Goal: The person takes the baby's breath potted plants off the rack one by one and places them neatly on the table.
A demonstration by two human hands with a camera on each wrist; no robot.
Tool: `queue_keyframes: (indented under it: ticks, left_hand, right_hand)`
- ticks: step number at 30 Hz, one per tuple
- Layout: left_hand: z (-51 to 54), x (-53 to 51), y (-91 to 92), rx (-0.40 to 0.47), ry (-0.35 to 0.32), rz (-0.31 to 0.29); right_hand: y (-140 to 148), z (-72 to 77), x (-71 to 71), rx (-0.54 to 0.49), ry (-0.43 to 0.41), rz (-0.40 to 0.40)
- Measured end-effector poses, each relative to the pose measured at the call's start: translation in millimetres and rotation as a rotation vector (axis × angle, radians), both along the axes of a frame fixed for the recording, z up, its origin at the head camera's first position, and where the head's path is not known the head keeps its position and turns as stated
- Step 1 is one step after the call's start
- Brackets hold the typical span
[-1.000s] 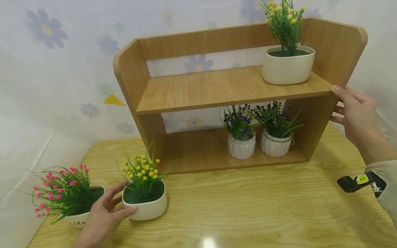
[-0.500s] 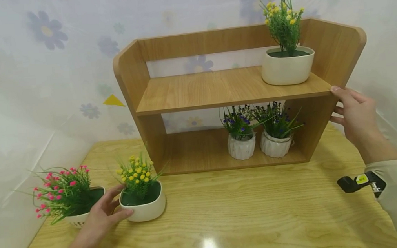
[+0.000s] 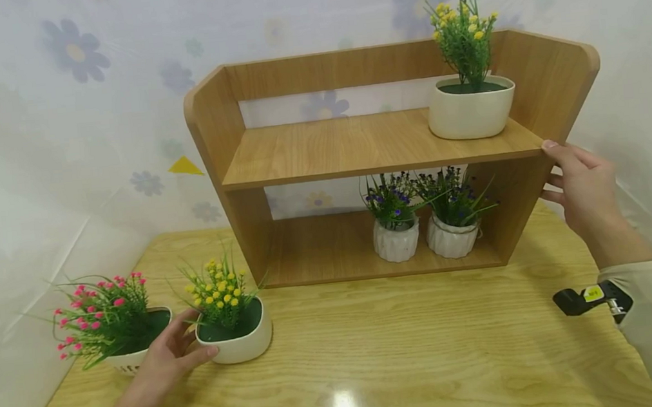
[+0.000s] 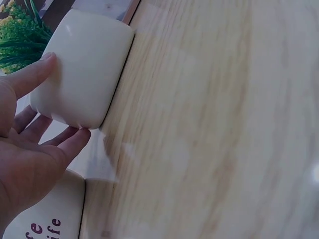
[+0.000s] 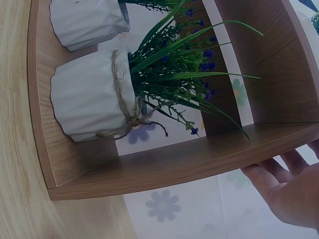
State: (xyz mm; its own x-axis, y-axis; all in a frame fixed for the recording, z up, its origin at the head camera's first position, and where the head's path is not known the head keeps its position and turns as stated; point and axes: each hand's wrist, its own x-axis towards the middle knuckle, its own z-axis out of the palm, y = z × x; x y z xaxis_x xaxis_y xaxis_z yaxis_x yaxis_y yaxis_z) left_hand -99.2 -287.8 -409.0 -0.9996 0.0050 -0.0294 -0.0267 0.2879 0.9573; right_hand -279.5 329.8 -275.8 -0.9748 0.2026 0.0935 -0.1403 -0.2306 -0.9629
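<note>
Your left hand (image 3: 167, 359) has its thumb and fingers partly spread, bent around the near end of a smooth cream-coloured oval pot (image 3: 245, 346): the thumb lies on the front wall, the fingers on the end wall. The pot sits upright on the yellow wood-grained table (image 3: 402, 339), just right of that grip. In it is a green base planted with long grassy leaves and small yellow flowers (image 3: 217, 294).

Just to the left of the same hand, and partly hidden by it, stands a second cream oval pot with dark lettering (image 3: 127, 360) (the left wrist view catches only the end of the words). It holds a grassy plant with pink flowers (image 3: 99, 314).

Your right hand (image 3: 587, 190) grips the side panel of a brown wood-grained two-tier shelf (image 3: 327, 145), thumb at the front edge, fingers bent against the outer face. Above and left of that grip, on the upper tier, stands a taller-planted cream oval pot (image 3: 470, 116) with yellow flowers. Below and left of it, on the lower tier, two white ridged round pots (image 3: 396, 242) stand side by side with purple-blue flowers; the one nearer your hand has brown twine (image 5: 117, 82) tied around it.
</note>
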Motion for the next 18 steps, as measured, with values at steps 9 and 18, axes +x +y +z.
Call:
queue_keyframes:
  ticks: [9, 18]
  left_hand:
    - [0.1, 5.0, 0.5, 0.043, 0.019, -0.032]
    - [-3.3, 16.9, -2.4, 0.078, 0.031, -0.06]
  right_hand:
    - [0, -0.3, 0.0, -0.027, 0.017, 0.004]
    - [0, 0.4, 0.7, -0.015, 0.016, 0.001]
